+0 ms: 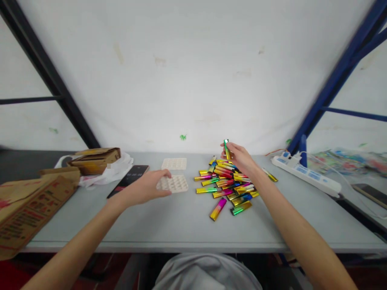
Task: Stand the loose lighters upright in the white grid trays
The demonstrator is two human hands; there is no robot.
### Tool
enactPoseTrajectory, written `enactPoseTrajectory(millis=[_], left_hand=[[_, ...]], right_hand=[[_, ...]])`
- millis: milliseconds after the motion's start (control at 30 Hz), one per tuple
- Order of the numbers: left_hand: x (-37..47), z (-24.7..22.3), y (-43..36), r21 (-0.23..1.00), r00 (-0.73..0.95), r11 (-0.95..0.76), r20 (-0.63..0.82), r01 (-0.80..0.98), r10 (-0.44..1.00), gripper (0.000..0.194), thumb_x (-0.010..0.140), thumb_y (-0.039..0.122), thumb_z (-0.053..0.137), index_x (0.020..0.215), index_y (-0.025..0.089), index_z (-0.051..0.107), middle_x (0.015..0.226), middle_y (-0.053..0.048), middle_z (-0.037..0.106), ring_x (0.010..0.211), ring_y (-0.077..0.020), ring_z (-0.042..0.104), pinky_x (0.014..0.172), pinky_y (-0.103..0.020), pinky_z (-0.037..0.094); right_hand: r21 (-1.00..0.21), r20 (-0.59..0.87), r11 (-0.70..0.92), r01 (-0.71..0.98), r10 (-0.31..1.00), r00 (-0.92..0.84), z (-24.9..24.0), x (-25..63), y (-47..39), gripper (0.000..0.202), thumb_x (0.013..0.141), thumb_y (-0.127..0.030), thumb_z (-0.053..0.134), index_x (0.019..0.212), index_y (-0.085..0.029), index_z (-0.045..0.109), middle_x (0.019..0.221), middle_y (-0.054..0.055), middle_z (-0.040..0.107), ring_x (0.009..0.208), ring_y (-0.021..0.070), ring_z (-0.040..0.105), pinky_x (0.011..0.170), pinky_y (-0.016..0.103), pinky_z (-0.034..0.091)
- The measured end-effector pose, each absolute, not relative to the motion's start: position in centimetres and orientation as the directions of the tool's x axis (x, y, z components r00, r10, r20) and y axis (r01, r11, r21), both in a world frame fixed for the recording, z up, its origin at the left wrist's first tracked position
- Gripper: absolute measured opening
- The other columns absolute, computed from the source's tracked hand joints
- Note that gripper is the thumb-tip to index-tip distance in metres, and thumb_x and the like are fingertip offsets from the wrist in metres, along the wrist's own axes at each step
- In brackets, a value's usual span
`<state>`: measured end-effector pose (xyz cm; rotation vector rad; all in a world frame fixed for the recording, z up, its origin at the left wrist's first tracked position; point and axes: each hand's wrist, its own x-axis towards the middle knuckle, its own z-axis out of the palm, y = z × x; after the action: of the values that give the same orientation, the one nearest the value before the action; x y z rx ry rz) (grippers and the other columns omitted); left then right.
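My right hand (pixel 237 155) is raised above the far side of a heap, its fingers closed around a shiny green-and-gold lighter (pixel 227 150) held nearly upright. Below it lies the pile of metallic lighters (pixel 223 173) in gold, red, magenta, green and blue, pointing in many directions. A magenta-and-gold lighter (pixel 218 209) lies at the near edge of the heap. My left hand (pixel 149 186) grips the left end of a white tray with rows of small holes (pixel 178 183), thumb at the near edge and fingers at the far edge. A second white tray (pixel 174 163) lies just behind it.
To the left are a phone showing a timer (pixel 130 177), a white plastic bag (pixel 116 171) and cardboard boxes (pixel 39 197). A white power strip (pixel 306 175) with plugs lies at the right, with another phone (pixel 370 194) beyond. The wall (pixel 193 80) stands behind the grey table (pixel 181 225).
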<state>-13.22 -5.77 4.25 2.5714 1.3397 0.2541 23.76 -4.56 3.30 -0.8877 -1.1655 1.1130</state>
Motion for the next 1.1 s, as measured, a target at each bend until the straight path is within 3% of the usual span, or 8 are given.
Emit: enactPoseTrajectory(millis=[133,233,433,633,767,1000,1100], left_hand=[[-12.4,2.7,-5.6,0.322,0.611,-0.578,-0.002,0.75,0.791,0.048,0.078,0.049,0.069,0.119,0.025,0.061,0.122,-0.007,0.069,0.117,-0.0294,0.062,0.1,-0.038,0.046],[-10.6,1.9,-4.4,0.317,0.644,-0.616,0.021,0.721,0.765,0.045,0.076,0.047,0.071,0.115,0.025,0.063,0.119,-0.006,0.069,0.115,-0.0289,0.063,0.098,-0.036,0.047],[-8.0,2.1,-2.1,0.319,0.731,-0.698,0.025,0.641,0.682,0.048,0.071,0.045,0.075,0.113,0.025,0.064,0.116,-0.006,0.07,0.11,-0.0284,0.064,0.094,-0.035,0.047],[-6.0,3.1,-0.7,0.282,0.77,-0.734,-0.031,0.618,0.637,0.057,0.062,0.04,0.081,0.114,0.026,0.064,0.114,-0.004,0.07,0.107,-0.0276,0.065,0.092,-0.032,0.048],[-5.4,2.8,-0.4,0.308,0.778,-0.74,-0.003,0.599,0.628,0.064,0.063,0.041,0.082,0.122,0.026,0.061,0.116,-0.004,0.071,0.107,-0.0268,0.067,0.091,-0.032,0.048],[-5.7,-0.5,-1.2,0.455,0.747,-0.733,0.195,0.505,0.636,0.064,0.076,0.055,0.076,0.129,0.024,0.058,0.126,-0.007,0.069,0.114,-0.0274,0.064,0.099,-0.036,0.047],[-5.9,-1.3,-1.4,0.433,0.729,-0.736,0.225,0.52,0.647,0.08,0.076,0.062,0.075,0.141,0.022,0.05,0.141,-0.011,0.06,0.127,-0.0305,0.057,0.109,-0.04,0.042]], right_hand=[[-0.964,0.233,0.202,-0.172,0.953,-0.192,2.4,21.2,-5.5,0.038,0.085,-0.054,0.072,0.102,-0.021,0.065,0.085,-0.001,0.062,0.06,0.0084,0.05,0.056,0.023,0.044],[-0.977,0.19,0.16,-0.138,0.951,-0.245,1.5,20.3,-5.8,0.038,0.089,-0.057,0.066,0.103,-0.023,0.06,0.07,-0.006,0.05,0.052,0.0066,0.034,0.048,0.02,0.031],[-0.989,0.138,0.127,-0.072,0.974,-0.18,0.9,20.5,-5.7,0.043,0.089,-0.065,0.059,0.095,-0.022,0.059,0.063,-0.008,0.034,0.048,0.0076,0.025,0.044,0.02,0.019],[-0.996,0.023,0.005,-0.084,0.978,-0.209,0.1,20.2,-5.2,0.061,0.085,-0.08,0.048,0.068,-0.021,0.046,0.055,-0.008,0.029,0.044,0.0071,0.02,0.042,0.021,0.014],[-0.994,-0.016,-0.03,-0.101,0.989,-0.144,0.2,19.5,-5.4,0.061,0.085,-0.077,0.049,0.063,-0.021,0.043,0.052,-0.009,0.026,0.043,0.0062,0.019,0.042,0.02,0.014],[-0.993,-0.023,-0.029,-0.114,0.998,-0.054,0.0,18.6,-5.5,0.058,0.086,-0.072,0.048,0.059,-0.023,0.035,0.05,-0.009,0.018,0.043,0.0066,0.011,0.04,0.022,0.009],[-0.993,-0.015,-0.015,-0.115,1.0,0.001,-0.1,18.2,-5.7,0.052,0.087,-0.065,0.047,0.059,-0.023,0.032,0.05,-0.008,0.017,0.043,0.0071,0.009,0.04,0.022,0.008]])
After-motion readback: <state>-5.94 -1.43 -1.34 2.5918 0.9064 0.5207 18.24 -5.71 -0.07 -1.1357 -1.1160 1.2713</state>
